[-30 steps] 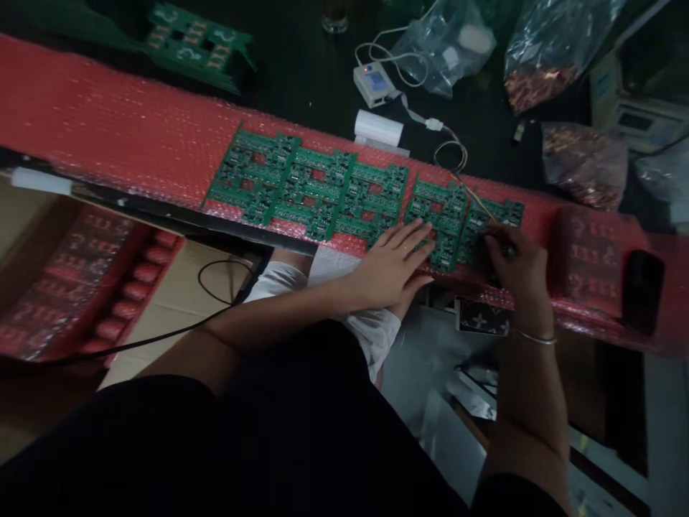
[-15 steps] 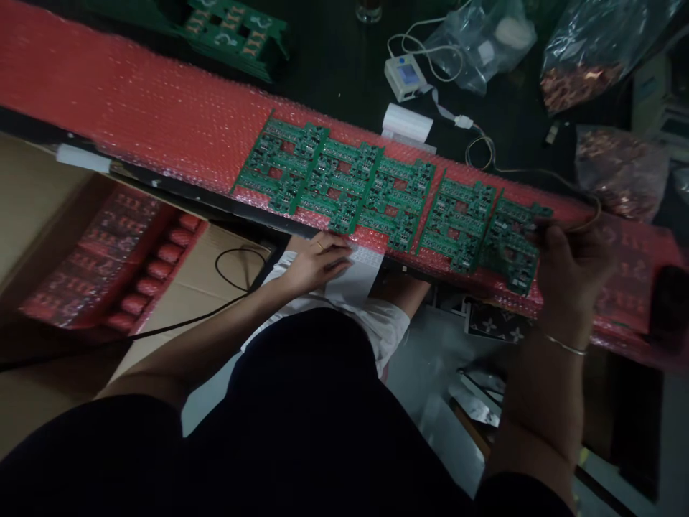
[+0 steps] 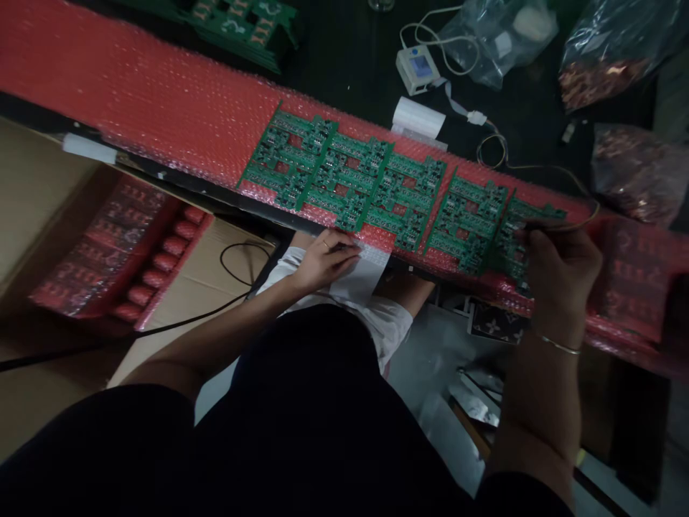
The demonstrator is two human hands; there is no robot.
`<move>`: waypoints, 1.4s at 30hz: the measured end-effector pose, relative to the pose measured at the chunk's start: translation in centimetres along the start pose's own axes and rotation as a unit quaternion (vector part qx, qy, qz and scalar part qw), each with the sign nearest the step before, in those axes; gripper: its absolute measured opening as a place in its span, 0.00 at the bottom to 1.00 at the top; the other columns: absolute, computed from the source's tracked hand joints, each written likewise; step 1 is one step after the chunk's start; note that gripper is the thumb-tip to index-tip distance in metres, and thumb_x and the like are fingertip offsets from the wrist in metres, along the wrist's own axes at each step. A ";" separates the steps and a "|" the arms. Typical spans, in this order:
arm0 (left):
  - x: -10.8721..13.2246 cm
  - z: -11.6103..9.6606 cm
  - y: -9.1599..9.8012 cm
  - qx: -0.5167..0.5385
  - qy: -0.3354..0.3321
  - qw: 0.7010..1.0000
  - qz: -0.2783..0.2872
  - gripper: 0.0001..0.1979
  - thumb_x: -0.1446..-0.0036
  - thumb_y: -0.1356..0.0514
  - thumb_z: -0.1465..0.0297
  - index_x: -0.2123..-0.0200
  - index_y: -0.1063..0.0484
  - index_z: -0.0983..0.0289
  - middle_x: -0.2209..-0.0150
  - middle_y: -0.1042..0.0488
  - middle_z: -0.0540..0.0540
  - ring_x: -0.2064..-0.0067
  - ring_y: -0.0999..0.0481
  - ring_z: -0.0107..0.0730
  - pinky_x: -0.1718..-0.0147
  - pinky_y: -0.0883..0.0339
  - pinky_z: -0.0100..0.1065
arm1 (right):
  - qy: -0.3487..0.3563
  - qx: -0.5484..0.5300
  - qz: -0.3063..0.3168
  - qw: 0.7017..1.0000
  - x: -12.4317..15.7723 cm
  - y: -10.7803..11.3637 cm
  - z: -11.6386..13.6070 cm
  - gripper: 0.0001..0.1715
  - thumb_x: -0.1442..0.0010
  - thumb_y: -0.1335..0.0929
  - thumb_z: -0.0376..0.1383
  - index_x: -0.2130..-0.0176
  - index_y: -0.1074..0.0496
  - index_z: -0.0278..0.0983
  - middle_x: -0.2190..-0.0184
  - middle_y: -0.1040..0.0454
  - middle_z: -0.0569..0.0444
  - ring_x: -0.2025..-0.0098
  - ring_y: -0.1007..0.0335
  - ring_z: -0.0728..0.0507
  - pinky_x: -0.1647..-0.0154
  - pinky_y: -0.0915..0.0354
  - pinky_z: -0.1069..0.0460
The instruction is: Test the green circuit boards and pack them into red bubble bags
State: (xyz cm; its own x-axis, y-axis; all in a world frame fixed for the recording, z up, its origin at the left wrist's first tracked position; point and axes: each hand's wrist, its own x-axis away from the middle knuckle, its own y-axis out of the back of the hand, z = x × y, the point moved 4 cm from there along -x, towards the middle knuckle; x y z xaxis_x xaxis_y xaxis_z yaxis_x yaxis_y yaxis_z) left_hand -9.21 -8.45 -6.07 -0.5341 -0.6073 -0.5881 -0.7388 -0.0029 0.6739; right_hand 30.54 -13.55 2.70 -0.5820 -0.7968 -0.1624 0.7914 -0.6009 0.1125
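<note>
Several green circuit boards (image 3: 349,179) lie side by side on a strip of red bubble wrap (image 3: 161,108). My right hand (image 3: 560,269) is closed on a thin wired probe (image 3: 543,226), its tip over the rightmost board (image 3: 514,240). The probe's wire (image 3: 538,169) loops back to a small white device (image 3: 420,68). My left hand (image 3: 326,260) is down below the table edge, fingers pinched together on the top edge of a white sheet (image 3: 358,280) that lies on my lap.
At the left, a cardboard box (image 3: 32,187) holds red-wrapped packs (image 3: 108,244), and a black cable (image 3: 237,262) crosses it. A white roll (image 3: 417,118), plastic bags (image 3: 495,32) and more green boards (image 3: 242,18) lie behind. Another red-wrapped pack (image 3: 635,280) sits at the right.
My left hand left the boards and dropped to the white sheet on my lap. My right hand kept the probe, shifting slightly over the rightmost board. The view swung left.
</note>
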 end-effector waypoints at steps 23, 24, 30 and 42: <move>1.8 0.7 1.6 -0.080 -0.006 0.995 0.058 0.12 0.35 0.38 0.69 0.50 0.20 0.57 0.48 0.18 0.57 0.44 0.21 0.45 0.50 0.27 0.48 | 0.026 0.059 -0.033 0.997 0.4 0.0 -0.8 0.09 0.51 0.25 0.38 0.67 0.20 0.36 0.73 0.20 0.57 0.76 0.29 0.51 0.76 0.38 0.55; 1.9 0.6 1.6 -0.083 -0.009 0.995 0.062 0.12 0.35 0.38 0.69 0.50 0.20 0.57 0.48 0.18 0.57 0.44 0.21 0.45 0.50 0.27 0.48 | 0.025 0.062 -0.034 0.997 0.5 0.0 -1.0 0.09 0.51 0.24 0.38 0.67 0.19 0.36 0.73 0.20 0.57 0.76 0.29 0.51 0.76 0.38 0.56; 2.6 0.2 1.8 -0.070 -0.012 0.995 0.065 0.12 0.35 0.37 0.69 0.50 0.20 0.57 0.49 0.17 0.56 0.45 0.20 0.44 0.51 0.26 0.47 | 0.030 0.079 -0.032 0.996 0.6 0.3 -1.4 0.10 0.50 0.25 0.37 0.66 0.19 0.36 0.71 0.19 0.55 0.74 0.27 0.50 0.74 0.35 0.56; 1.8 -0.6 -0.1 -0.036 -0.021 0.999 0.020 0.11 0.36 0.34 0.70 0.50 0.21 0.57 0.52 0.17 0.56 0.47 0.20 0.42 0.51 0.24 0.44 | 0.046 0.080 -0.029 0.995 0.8 -0.4 -1.0 0.09 0.49 0.25 0.38 0.66 0.18 0.37 0.71 0.19 0.54 0.74 0.27 0.49 0.74 0.35 0.55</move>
State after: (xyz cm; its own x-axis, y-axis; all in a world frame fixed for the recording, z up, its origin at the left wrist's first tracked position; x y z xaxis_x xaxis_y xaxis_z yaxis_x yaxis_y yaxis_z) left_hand -9.82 -10.02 -6.91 -0.5801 -0.5750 -0.5769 -0.6856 -0.0378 0.7270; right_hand 29.96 -13.94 1.56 -0.6003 -0.7561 -0.2607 0.7133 -0.6536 0.2530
